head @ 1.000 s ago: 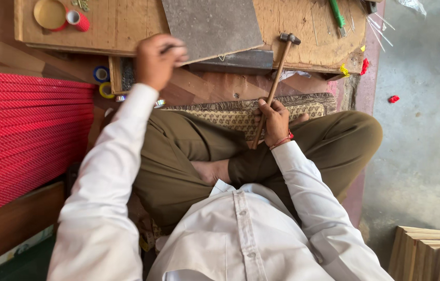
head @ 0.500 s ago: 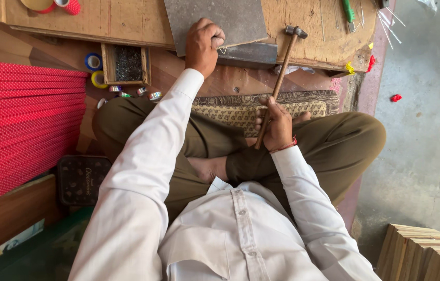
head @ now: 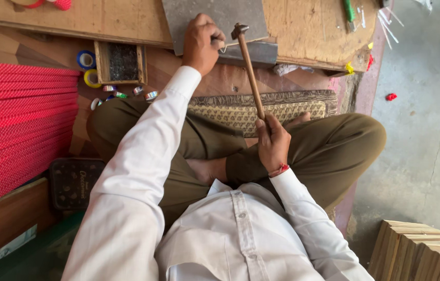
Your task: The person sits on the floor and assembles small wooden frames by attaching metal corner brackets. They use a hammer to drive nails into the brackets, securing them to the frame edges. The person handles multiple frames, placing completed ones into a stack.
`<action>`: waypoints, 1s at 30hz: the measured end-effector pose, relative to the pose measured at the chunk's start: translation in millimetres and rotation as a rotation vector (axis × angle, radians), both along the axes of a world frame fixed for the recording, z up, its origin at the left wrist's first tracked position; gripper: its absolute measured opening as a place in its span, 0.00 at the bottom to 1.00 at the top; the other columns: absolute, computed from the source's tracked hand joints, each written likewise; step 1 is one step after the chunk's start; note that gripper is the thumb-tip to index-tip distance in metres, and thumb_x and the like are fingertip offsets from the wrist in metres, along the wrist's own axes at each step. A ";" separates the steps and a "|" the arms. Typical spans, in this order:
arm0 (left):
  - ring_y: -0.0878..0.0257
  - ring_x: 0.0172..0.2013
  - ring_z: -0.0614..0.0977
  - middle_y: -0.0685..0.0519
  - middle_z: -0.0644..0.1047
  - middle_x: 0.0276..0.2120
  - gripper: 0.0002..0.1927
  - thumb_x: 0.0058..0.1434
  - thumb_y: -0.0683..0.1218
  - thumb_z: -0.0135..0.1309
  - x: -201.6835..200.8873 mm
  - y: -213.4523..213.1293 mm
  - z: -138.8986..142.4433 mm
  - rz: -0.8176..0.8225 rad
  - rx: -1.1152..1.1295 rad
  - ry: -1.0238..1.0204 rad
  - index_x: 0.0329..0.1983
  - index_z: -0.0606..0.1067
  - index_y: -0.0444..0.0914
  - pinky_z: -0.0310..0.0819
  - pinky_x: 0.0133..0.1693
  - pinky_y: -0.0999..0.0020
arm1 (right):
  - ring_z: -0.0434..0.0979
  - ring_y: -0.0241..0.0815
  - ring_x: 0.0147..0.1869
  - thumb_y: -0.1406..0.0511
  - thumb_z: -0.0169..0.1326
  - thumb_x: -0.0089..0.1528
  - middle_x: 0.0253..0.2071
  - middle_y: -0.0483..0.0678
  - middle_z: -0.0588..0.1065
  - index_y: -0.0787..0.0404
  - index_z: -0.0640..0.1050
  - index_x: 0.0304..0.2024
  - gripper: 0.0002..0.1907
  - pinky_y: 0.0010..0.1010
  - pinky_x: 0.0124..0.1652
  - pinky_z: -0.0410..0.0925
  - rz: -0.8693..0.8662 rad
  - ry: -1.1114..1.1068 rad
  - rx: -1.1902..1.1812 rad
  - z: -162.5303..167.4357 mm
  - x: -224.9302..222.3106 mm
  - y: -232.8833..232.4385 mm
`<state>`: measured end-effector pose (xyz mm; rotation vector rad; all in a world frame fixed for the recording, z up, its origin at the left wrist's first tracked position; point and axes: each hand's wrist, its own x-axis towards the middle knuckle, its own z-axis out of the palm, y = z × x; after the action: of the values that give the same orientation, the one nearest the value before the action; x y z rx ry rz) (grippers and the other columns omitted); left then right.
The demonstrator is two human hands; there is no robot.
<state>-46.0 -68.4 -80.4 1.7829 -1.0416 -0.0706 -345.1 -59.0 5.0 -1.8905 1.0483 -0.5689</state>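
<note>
I see the hammer (head: 249, 67) at upper centre of the frame, its head over the grey slab (head: 215, 15) on the wooden board (head: 303, 31). My right hand (head: 273, 143) has its fingers wrapped round the handle's lower end. My left hand (head: 203, 39), fingers curled, pinches something small on the slab, just beside the head.

Soft, even daylight, fairly bright; no glare. Faint shadows only, under the hammer (head: 248, 67) and beside the left hand (head: 203, 37). Focus sharp mid-frame; white shirt (head: 230, 234) nearest the camera slightly soft, edges mildly stretched.
</note>
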 end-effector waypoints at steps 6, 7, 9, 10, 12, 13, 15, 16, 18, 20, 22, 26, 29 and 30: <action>0.52 0.43 0.77 0.51 0.75 0.38 0.08 0.48 0.33 0.67 -4.7 -1.1 -4.6 0.029 0.002 0.001 0.26 0.80 0.36 0.72 0.45 0.57 | 0.81 0.44 0.31 0.67 0.54 0.69 0.29 0.56 0.77 0.66 0.77 0.53 0.11 0.32 0.34 0.71 0.055 0.085 -0.168 -1.9 0.5 5.3; 0.52 0.43 0.77 0.51 0.76 0.37 0.08 0.48 0.33 0.67 -4.7 -1.0 -4.8 0.030 -0.003 -0.014 0.26 0.80 0.36 0.72 0.46 0.57 | 0.81 0.45 0.31 0.68 0.53 0.70 0.29 0.56 0.77 0.67 0.76 0.53 0.11 0.32 0.34 0.72 0.073 0.069 -0.201 -1.3 0.7 5.7; 0.50 0.43 0.76 0.50 0.75 0.38 0.09 0.49 0.33 0.68 -4.0 -0.8 -4.7 0.049 0.025 -0.062 0.25 0.77 0.34 0.71 0.46 0.55 | 0.82 0.48 0.36 0.68 0.53 0.71 0.34 0.58 0.78 0.68 0.76 0.55 0.12 0.34 0.37 0.73 0.119 0.030 -0.314 -0.5 1.7 5.7; 0.49 0.42 0.75 0.49 0.75 0.38 0.10 0.49 0.33 0.68 -3.5 -1.1 -4.6 0.052 0.041 -0.083 0.25 0.76 0.33 0.70 0.46 0.54 | 0.83 0.50 0.38 0.69 0.52 0.71 0.36 0.59 0.78 0.68 0.75 0.56 0.12 0.35 0.38 0.73 0.137 0.013 -0.368 -0.4 1.8 5.8; 0.50 0.42 0.75 0.50 0.75 0.37 0.08 0.47 0.34 0.68 -3.0 -1.5 -4.5 0.042 0.017 -0.046 0.24 0.79 0.35 0.71 0.45 0.55 | 0.83 0.51 0.36 0.68 0.54 0.70 0.34 0.60 0.78 0.68 0.76 0.55 0.12 0.35 0.37 0.73 0.093 0.099 -0.264 -0.8 2.4 5.8; 0.51 0.42 0.75 0.50 0.75 0.36 0.08 0.46 0.34 0.68 -2.7 -1.8 -4.6 0.038 0.001 -0.031 0.24 0.80 0.37 0.71 0.45 0.56 | 0.83 0.51 0.35 0.68 0.54 0.70 0.33 0.60 0.78 0.67 0.77 0.54 0.12 0.36 0.36 0.72 0.071 0.139 -0.216 -1.1 2.4 6.2; 0.51 0.42 0.76 0.50 0.76 0.36 0.08 0.46 0.33 0.68 -3.3 -2.8 -5.0 0.041 -0.014 -0.049 0.24 0.80 0.37 0.71 0.46 0.57 | 0.84 0.51 0.38 0.69 0.54 0.71 0.37 0.61 0.79 0.68 0.75 0.57 0.13 0.35 0.38 0.73 0.088 0.011 -0.356 -1.4 2.0 6.8; 0.52 0.42 0.76 0.51 0.76 0.36 0.08 0.46 0.33 0.67 -3.9 -3.3 -5.2 0.040 -0.012 -0.051 0.23 0.80 0.37 0.72 0.47 0.57 | 0.84 0.51 0.40 0.69 0.54 0.71 0.39 0.61 0.79 0.69 0.74 0.58 0.14 0.35 0.39 0.74 0.097 -0.046 -0.416 -1.1 2.1 6.5; 0.54 0.42 0.77 0.51 0.76 0.37 0.08 0.49 0.33 0.67 -5.0 -3.7 -5.9 0.044 0.033 0.011 0.24 0.79 0.36 0.73 0.46 0.59 | 0.84 0.52 0.40 0.70 0.54 0.71 0.38 0.62 0.78 0.68 0.75 0.57 0.13 0.35 0.40 0.74 0.108 0.009 -0.373 -0.1 2.6 6.6; 0.54 0.41 0.77 0.51 0.76 0.37 0.08 0.49 0.33 0.66 -3.6 -4.3 -6.2 0.049 0.024 0.006 0.24 0.79 0.37 0.74 0.45 0.59 | 0.83 0.49 0.37 0.70 0.55 0.70 0.36 0.61 0.78 0.68 0.77 0.55 0.12 0.34 0.38 0.73 0.086 0.094 -0.284 1.3 5.9 2.4; 0.53 0.39 0.76 0.50 0.76 0.35 0.08 0.44 0.34 0.67 -1.3 -3.1 -6.3 0.047 -0.003 -0.029 0.23 0.80 0.38 0.74 0.44 0.58 | 0.82 0.44 0.31 0.68 0.56 0.71 0.30 0.58 0.79 0.66 0.79 0.53 0.10 0.32 0.34 0.71 0.033 0.243 -0.111 4.3 6.3 -0.1; 0.55 0.38 0.80 0.51 0.76 0.37 0.10 0.49 0.30 0.62 9.6 3.7 -6.6 -0.047 -0.098 0.108 0.30 0.77 0.35 0.78 0.43 0.61 | 0.78 0.36 0.35 0.70 0.55 0.71 0.33 0.53 0.77 0.68 0.76 0.58 0.14 0.27 0.37 0.71 0.071 -0.070 -0.242 9.1 -4.1 6.7; 0.55 0.36 0.81 0.50 0.76 0.37 0.11 0.49 0.29 0.59 15.5 7.5 -8.2 0.000 -0.064 0.230 0.30 0.75 0.34 0.79 0.39 0.63 | 0.78 0.33 0.37 0.69 0.54 0.72 0.35 0.53 0.78 0.68 0.75 0.59 0.14 0.26 0.39 0.72 0.068 -0.167 -0.331 3.2 -5.5 8.9; 0.54 0.36 0.81 0.50 0.77 0.36 0.10 0.48 0.29 0.60 16.4 7.9 -8.9 0.028 -0.044 0.189 0.29 0.75 0.34 0.78 0.38 0.61 | 0.78 0.33 0.38 0.69 0.54 0.73 0.37 0.53 0.78 0.68 0.75 0.59 0.14 0.26 0.39 0.72 0.065 -0.202 -0.356 -0.1 -4.1 8.3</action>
<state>-29.6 -60.5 -89.4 1.7139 -0.8760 -0.1940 -349.2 -50.7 4.9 -2.1097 0.7888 -0.9367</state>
